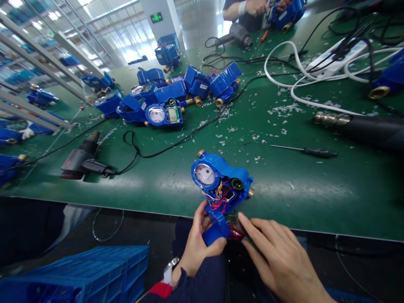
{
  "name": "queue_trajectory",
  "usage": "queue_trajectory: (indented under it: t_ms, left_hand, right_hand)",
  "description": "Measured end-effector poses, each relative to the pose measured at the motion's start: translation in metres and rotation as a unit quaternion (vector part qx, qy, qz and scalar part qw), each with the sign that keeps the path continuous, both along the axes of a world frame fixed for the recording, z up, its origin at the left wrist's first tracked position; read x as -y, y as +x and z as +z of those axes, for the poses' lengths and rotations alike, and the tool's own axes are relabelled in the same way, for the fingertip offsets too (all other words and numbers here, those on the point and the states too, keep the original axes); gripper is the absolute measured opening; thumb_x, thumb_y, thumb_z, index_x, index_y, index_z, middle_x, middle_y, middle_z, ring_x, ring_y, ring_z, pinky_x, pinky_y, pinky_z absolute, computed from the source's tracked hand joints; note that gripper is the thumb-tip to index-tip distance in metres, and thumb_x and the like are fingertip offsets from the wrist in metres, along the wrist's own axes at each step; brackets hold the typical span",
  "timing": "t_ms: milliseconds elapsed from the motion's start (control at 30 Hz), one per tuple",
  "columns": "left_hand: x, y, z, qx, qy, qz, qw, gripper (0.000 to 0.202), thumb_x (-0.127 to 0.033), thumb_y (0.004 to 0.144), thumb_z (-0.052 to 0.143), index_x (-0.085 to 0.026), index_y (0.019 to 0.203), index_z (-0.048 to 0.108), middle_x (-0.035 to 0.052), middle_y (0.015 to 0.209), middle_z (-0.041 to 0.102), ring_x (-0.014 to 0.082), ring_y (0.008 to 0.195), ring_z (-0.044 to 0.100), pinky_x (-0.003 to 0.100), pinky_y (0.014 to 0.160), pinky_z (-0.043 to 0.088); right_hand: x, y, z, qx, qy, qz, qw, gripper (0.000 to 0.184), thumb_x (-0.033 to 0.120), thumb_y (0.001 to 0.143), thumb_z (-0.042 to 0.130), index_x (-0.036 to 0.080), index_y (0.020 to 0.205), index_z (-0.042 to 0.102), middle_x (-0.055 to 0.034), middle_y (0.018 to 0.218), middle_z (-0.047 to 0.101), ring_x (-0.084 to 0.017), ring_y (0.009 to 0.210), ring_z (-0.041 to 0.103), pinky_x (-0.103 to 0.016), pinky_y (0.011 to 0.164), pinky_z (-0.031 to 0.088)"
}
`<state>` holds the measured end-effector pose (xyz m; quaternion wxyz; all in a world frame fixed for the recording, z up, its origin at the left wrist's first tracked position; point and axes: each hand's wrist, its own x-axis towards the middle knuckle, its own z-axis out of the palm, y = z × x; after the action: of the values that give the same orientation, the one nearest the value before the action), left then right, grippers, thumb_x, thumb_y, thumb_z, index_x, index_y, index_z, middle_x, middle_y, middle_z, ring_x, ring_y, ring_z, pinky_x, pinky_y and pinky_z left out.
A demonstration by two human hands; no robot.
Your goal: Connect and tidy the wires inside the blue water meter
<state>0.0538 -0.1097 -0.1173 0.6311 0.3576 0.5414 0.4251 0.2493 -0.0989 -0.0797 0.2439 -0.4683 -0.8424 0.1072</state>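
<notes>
A blue water meter (pixel 217 174) with a round dial lies at the table's front edge, its electronics compartment open and red, yellow and blue wires (pixel 221 195) spilling out. My left hand (pixel 202 240) grips a blue plastic cover (pixel 217 229) just below the meter, over the edge. Close to that cover, my right hand (pixel 277 252) has its index finger and thumb around a small red-handled tool (pixel 235 232). The tool's tip and exact kind are largely hidden between the hands.
Several blue water meters (pixel 164 113) cluster farther back. Heat guns (pixel 82 155) lie left, at the back and right, near a screwdriver (pixel 318 152). Black and white cables (pixel 295 90) cross the green table among plastic scraps. A co-worker's hands (pixel 257 7) hold a meter opposite. A blue crate (pixel 126 269) stands below left.
</notes>
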Motion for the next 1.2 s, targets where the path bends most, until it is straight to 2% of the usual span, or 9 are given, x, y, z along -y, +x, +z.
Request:
queue_trajectory:
  t_ms: [133,300,633,800,967,1200]
  left_hand:
    - [0.0,-0.001,-0.002,0.011,0.005,-0.017,1.0,0.093,-0.035,0.07,0.074,-0.021,0.145,0.021,0.0161,0.135,0.053,0.0315,0.126,0.053,0.042,0.102,0.045]
    - [0.0,-0.001,-0.002,0.011,-0.002,-0.016,1.0,0.09,-0.028,0.069,0.073,-0.021,0.143,0.022,0.0163,0.133,0.055,0.0312,0.124,0.055,0.042,0.101,0.046]
    - [0.0,-0.001,-0.003,-0.01,-0.008,-0.007,1.0,0.092,-0.029,0.066,0.074,-0.022,0.144,0.025,0.0142,0.132,0.056,0.0307,0.123,0.055,0.042,0.101,0.046]
    - [-0.001,-0.002,-0.002,-0.012,-0.004,-0.013,1.0,0.092,-0.033,0.067,0.075,-0.021,0.144,0.024,0.0148,0.132,0.056,0.0314,0.123,0.055,0.042,0.102,0.045]
    - [-0.001,-0.004,-0.003,-0.004,0.0,-0.018,1.0,0.094,-0.037,0.068,0.076,-0.021,0.143,0.024,0.0156,0.132,0.055,0.0319,0.124,0.054,0.042,0.102,0.045]
    - [0.0,-0.001,-0.002,-0.007,0.001,-0.011,1.0,0.091,-0.037,0.069,0.075,-0.021,0.143,0.023,0.0151,0.133,0.054,0.0315,0.125,0.052,0.04,0.103,0.044]
  right_hand:
    - [-0.002,-0.004,0.003,-0.008,-0.002,-0.003,1.0,0.034,0.014,0.098,0.04,0.014,0.129,0.055,-0.0094,0.101,0.061,-0.021,0.088,0.055,-0.036,0.078,0.039]
    - [-0.005,-0.008,0.005,0.025,0.038,0.003,0.999,0.034,0.013,0.098,0.038,0.014,0.125,0.059,-0.0095,0.101,0.064,-0.024,0.092,0.054,-0.039,0.081,0.034]
    - [-0.007,-0.006,0.0,0.059,0.077,0.043,0.994,0.037,0.005,0.095,0.036,0.003,0.127,0.054,-0.0117,0.1,0.065,-0.021,0.078,0.055,-0.036,0.072,0.037]
    - [-0.006,-0.002,-0.002,0.029,0.064,0.026,0.997,0.033,0.007,0.097,0.036,0.004,0.125,0.054,-0.0105,0.098,0.066,-0.019,0.077,0.058,-0.033,0.07,0.042]
    - [-0.004,0.003,-0.001,-0.023,0.016,0.022,0.999,0.032,0.011,0.099,0.038,0.005,0.127,0.052,-0.0101,0.098,0.065,-0.018,0.081,0.059,-0.031,0.072,0.046]
    - [-0.004,-0.002,0.003,-0.024,0.0,0.023,0.999,0.032,0.01,0.096,0.039,0.009,0.123,0.056,-0.0103,0.098,0.064,-0.021,0.085,0.059,-0.034,0.074,0.047]
